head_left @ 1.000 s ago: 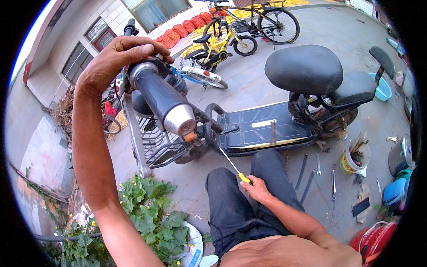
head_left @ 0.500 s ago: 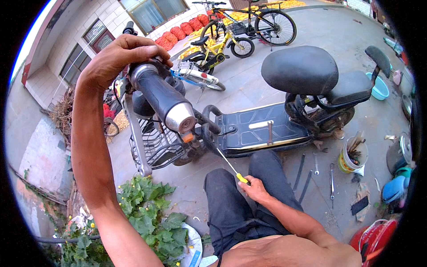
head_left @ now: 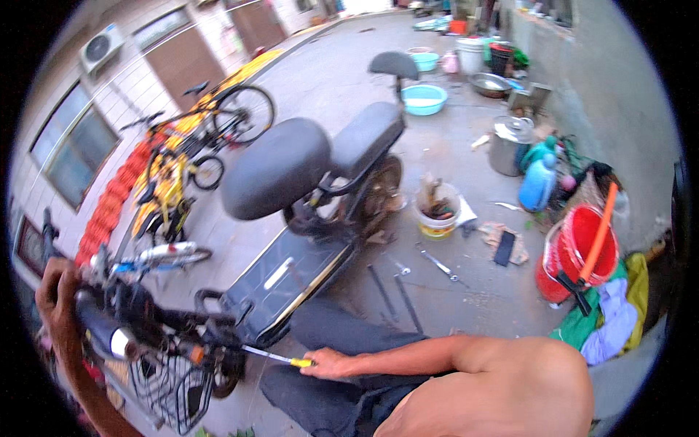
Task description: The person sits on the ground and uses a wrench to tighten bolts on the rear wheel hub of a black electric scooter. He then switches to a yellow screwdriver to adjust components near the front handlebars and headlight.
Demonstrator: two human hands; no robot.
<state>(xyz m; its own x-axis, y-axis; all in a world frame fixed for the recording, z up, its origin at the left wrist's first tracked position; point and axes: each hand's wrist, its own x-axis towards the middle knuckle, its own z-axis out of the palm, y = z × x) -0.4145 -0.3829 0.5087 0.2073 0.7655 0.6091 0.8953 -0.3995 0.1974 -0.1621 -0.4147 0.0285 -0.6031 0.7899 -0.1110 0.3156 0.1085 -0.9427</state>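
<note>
An electric scooter [head_left: 262, 295] stands in front of me, its black seats at the far end and its wire basket near the lower left. My left hand [head_left: 58, 295] is curled over the scooter's handlebar [head_left: 95, 317], beside the black grip with a silver end; its fingers are partly hidden. In my right hand [head_left: 328, 363], low over my thighs, is a screwdriver [head_left: 301, 362] with a yellow handle. Its thin metal shaft points left toward the scooter's front; whether the tip touches anything I cannot tell.
Wrenches [head_left: 438, 266] and dark strips [head_left: 408, 302] lie on the ground at right, near a tool bucket [head_left: 438, 227]. Red buckets [head_left: 551, 273], a blue jug [head_left: 537, 186] and a lidded pot [head_left: 507, 146] line the wall. Bicycles [head_left: 244, 116] stand at the far left.
My view has swung right, bringing the wall and red buckets into sight. My left hand stays on the handlebar, and my right hand still holds the screwdriver.
</note>
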